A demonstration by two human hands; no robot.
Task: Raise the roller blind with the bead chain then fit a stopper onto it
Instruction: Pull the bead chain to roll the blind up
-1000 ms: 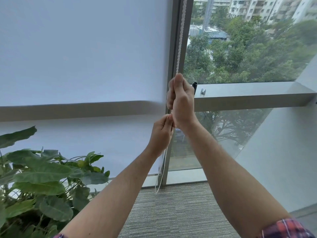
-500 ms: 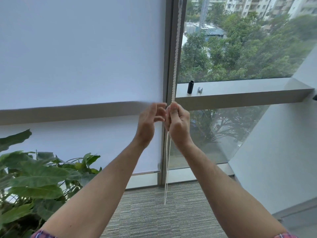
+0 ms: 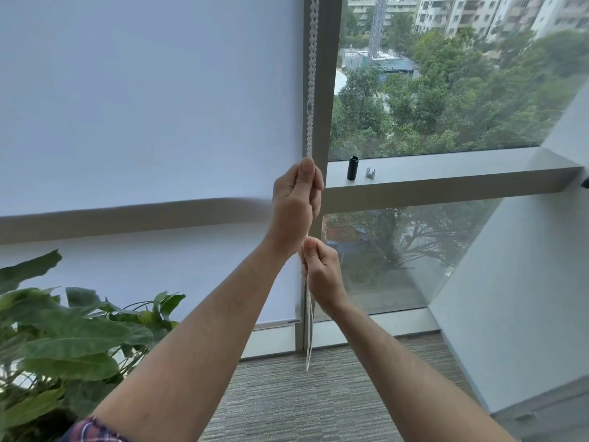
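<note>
A white bead chain (image 3: pixel 310 90) hangs in front of the grey window mullion (image 3: pixel 326 74). My left hand (image 3: pixel 294 205) grips the chain up high, thumb along it. Just below, my right hand (image 3: pixel 320 272) grips the same chain in a fist. The chain's loop hangs down from my hands to its end (image 3: pixel 308 346) near the carpet. The white roller blind (image 3: pixel 143 106) covers the left pane; its bottom bar (image 3: pixel 277 323) sits low, near the sill. A small clear stopper (image 3: pixel 370 173) lies on the window ledge (image 3: pixel 446 173).
A black cylinder (image 3: pixel 352 168) stands on the ledge beside the stopper. A large leafy plant (image 3: pixel 63 339) fills the lower left. A slanted white wall (image 3: pixel 526 282) closes in on the right. Grey carpet (image 3: pixel 318 403) lies below.
My left hand has gone up the chain and taken a high grip. My right hand has come down with the chain to below the left. The blind's bottom bar sits a little higher.
</note>
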